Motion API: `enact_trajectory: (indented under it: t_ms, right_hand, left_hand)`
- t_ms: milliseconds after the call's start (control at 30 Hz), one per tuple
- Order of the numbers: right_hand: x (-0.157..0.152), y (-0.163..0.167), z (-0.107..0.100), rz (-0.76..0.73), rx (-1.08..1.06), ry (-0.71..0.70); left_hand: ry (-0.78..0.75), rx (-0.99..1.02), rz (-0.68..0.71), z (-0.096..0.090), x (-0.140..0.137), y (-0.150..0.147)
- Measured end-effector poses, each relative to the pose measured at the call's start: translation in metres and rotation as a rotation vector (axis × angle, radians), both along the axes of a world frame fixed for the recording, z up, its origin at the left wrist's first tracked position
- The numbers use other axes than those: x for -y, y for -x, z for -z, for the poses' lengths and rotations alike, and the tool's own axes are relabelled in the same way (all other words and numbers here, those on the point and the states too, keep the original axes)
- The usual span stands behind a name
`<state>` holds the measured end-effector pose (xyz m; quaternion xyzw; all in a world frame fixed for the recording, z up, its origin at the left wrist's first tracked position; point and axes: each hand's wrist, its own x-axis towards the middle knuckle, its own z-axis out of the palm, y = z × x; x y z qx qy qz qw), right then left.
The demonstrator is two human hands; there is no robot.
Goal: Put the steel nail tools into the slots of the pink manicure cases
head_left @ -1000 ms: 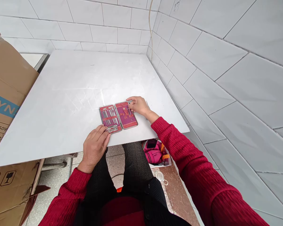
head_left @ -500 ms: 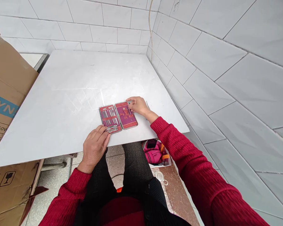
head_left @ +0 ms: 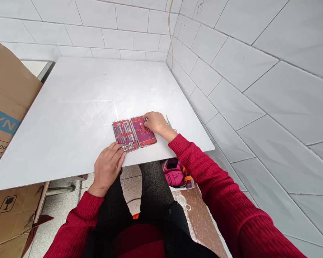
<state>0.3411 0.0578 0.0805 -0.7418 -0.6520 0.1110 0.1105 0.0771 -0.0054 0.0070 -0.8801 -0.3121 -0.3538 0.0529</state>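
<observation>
A manicure case (head_left: 153, 142) lies open flat on the white table, its inside red and purple. Several slim metal tools (head_left: 125, 132) are strapped in its left half, and nail clippers (head_left: 127, 146) lie along that half's near edge. My left hand (head_left: 107, 165) is closed at the case's near left corner, fingertips on the edge beside the clippers. Over the right half, my right hand (head_left: 156, 122) is pinched near the far right part, on a small metal tool mostly hidden by the fingers. Scissors (head_left: 169, 122) lie on the table just beyond my right wrist, partly covered.
The white table (head_left: 83, 82) meets tiled walls at the back and right. Cardboard boxes (head_left: 13, 93) stand at the left. Below the front edge on the right, a bin (head_left: 190, 184) holds a pink bag (head_left: 174, 175). A thin cable (head_left: 170, 32) hangs in the corner.
My right hand has shifted slightly left over the case's right half, and more of the scissors shows behind the wrist. My left hand has stayed at the corner.
</observation>
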Motion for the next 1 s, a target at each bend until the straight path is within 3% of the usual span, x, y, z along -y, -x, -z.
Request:
enact_trajectory:
  t_ms: [267, 1000]
  right_hand:
    - [0.010, 0.013, -0.007, -0.006, 0.191, 0.058]
    - [0.024, 0.019, 0.013, 0.004, 0.233, -0.024]
  left_hand:
    - [0.016, 0.005, 0.003, 0.001, 0.000, 0.000]
    - [-0.036, -0.019, 0.003, -0.001, -0.002, 0.001]
